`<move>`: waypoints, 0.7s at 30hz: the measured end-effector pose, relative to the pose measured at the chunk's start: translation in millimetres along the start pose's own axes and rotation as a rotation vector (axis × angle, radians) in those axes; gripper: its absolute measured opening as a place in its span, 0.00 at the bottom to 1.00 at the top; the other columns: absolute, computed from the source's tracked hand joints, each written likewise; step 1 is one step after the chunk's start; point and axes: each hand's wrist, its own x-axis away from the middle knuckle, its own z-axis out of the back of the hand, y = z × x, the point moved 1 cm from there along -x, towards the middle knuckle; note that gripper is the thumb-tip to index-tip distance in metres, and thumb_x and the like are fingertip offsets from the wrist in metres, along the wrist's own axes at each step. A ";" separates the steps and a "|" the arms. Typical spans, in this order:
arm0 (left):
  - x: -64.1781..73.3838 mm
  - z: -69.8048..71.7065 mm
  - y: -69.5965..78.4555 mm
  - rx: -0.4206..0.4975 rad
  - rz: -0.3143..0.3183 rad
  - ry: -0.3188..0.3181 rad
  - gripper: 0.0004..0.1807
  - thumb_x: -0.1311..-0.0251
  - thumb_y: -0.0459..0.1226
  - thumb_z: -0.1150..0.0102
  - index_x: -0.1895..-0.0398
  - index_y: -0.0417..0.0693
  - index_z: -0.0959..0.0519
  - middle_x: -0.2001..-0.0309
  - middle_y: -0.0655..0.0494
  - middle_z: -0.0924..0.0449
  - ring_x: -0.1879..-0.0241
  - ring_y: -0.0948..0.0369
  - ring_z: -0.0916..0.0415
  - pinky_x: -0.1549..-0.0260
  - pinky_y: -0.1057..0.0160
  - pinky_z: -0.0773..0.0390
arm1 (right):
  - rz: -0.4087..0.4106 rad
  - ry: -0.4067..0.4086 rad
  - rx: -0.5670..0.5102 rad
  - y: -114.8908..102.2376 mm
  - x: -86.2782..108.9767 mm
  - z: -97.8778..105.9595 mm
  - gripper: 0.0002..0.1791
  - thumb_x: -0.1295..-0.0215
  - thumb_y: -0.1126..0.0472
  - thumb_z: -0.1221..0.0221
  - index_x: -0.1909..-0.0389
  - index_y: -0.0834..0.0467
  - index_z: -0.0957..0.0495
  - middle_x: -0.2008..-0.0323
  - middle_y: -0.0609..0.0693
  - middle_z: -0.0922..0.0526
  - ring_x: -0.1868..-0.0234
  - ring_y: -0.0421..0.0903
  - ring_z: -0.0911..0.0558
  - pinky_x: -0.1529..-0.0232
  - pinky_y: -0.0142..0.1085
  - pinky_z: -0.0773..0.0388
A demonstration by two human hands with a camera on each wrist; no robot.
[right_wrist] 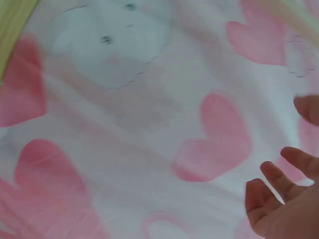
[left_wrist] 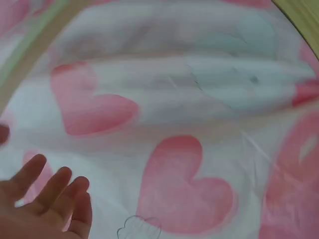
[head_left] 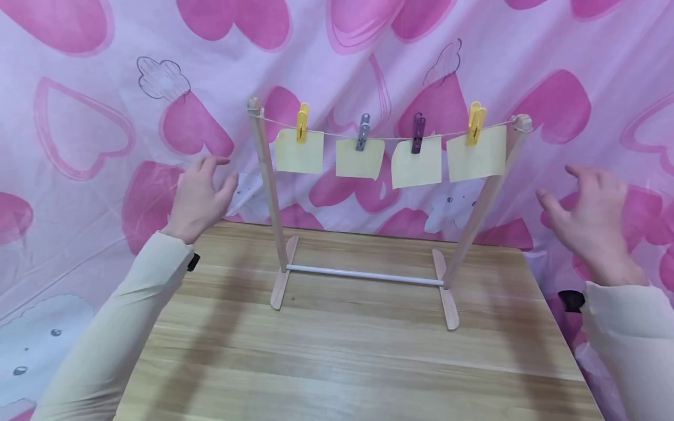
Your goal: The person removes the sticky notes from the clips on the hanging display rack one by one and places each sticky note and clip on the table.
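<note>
A small wooden rack (head_left: 271,193) stands upright on the table, with a string (head_left: 387,138) tied between its two post tops. Several pale yellow paper notes (head_left: 299,156) hang from the string. Each is held by a clothespin: a yellow clothespin (head_left: 302,123) at the left, then a grey clothespin (head_left: 363,132), a purple clothespin (head_left: 418,133) and another yellow one at the right. My left hand (head_left: 200,196) hovers left of the rack, fingers loosely bent, holding nothing. To the rack's right, my right hand (head_left: 592,216) is raised likewise, apart from everything.
A white rod (head_left: 363,275) joins the rack's two wooden feet (head_left: 446,292) near the table's far edge. The wood-grain table (head_left: 326,362) reaches toward me. Behind it hangs a pink heart-patterned curtain (head_left: 131,29).
</note>
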 end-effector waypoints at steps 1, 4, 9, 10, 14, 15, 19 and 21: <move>1.6 1.8 2.6 0.060 0.020 0.047 0.21 0.34 0.43 0.51 0.46 0.37 0.24 0.46 0.41 0.24 0.47 0.46 0.27 0.46 0.49 0.31 | 0.016 0.071 -0.026 -5.7 -0.2 1.8 0.31 0.38 0.58 0.43 0.37 0.70 0.34 0.43 0.73 0.31 0.39 0.65 0.36 0.35 0.55 0.49; 5.9 5.5 12.5 0.290 0.123 0.101 0.16 0.33 0.41 0.49 0.55 0.39 0.20 0.59 0.53 0.18 0.58 0.59 0.22 0.57 0.66 0.25 | 0.071 0.256 -0.091 -24.8 0.2 5.5 0.24 0.41 0.60 0.41 0.46 0.69 0.25 0.60 0.47 0.23 0.53 0.37 0.28 0.43 0.32 0.41; 14.0 2.1 28.6 0.843 0.336 -0.055 0.13 0.30 0.40 0.51 0.62 0.44 0.18 0.67 0.64 0.16 0.66 0.67 0.19 0.67 0.73 0.23 | 0.118 0.339 -0.189 -68.6 4.4 9.4 0.17 0.39 0.61 0.40 0.52 0.66 0.19 0.63 0.18 0.35 0.67 0.14 0.33 0.64 0.12 0.38; 15.9 -0.8 30.6 0.952 0.372 -0.099 0.12 0.29 0.39 0.52 0.62 0.44 0.18 0.67 0.63 0.15 0.67 0.65 0.18 0.68 0.71 0.22 | 0.132 0.339 -0.216 -78.9 5.1 8.7 0.16 0.39 0.62 0.40 0.53 0.66 0.19 0.63 0.19 0.33 0.68 0.14 0.32 0.65 0.11 0.37; 26.1 -19.6 37.1 1.193 0.436 -0.289 0.13 0.27 0.38 0.56 0.60 0.47 0.19 0.64 0.59 0.15 0.67 0.63 0.18 0.65 0.68 0.21 | 0.203 0.315 -0.318 -117.4 8.6 0.0 0.13 0.39 0.65 0.40 0.55 0.66 0.18 0.65 0.32 0.23 0.68 0.18 0.27 0.65 0.12 0.32; 28.6 -25.5 39.0 1.205 0.445 -0.335 0.14 0.27 0.39 0.57 0.58 0.47 0.20 0.62 0.59 0.15 0.67 0.63 0.18 0.65 0.68 0.21 | 0.235 0.304 -0.336 -126.5 9.2 -3.4 0.12 0.39 0.65 0.40 0.56 0.66 0.18 0.65 0.38 0.20 0.68 0.18 0.27 0.66 0.12 0.32; 36.8 -49.1 49.9 1.164 0.468 -0.464 0.14 0.26 0.41 0.59 0.49 0.48 0.24 0.55 0.61 0.16 0.65 0.63 0.19 0.63 0.68 0.23 | 0.378 0.238 -0.375 -160.3 11.0 -18.6 0.11 0.39 0.67 0.40 0.57 0.68 0.19 0.62 0.60 0.16 0.67 0.22 0.25 0.67 0.13 0.30; 37.1 -59.4 56.3 1.184 0.499 -0.499 0.17 0.26 0.43 0.59 0.42 0.47 0.29 0.51 0.61 0.18 0.64 0.63 0.20 0.63 0.68 0.24 | 0.442 0.182 -0.385 -176.3 10.9 -26.7 0.12 0.39 0.68 0.39 0.56 0.68 0.20 0.61 0.61 0.17 0.68 0.29 0.22 0.68 0.14 0.30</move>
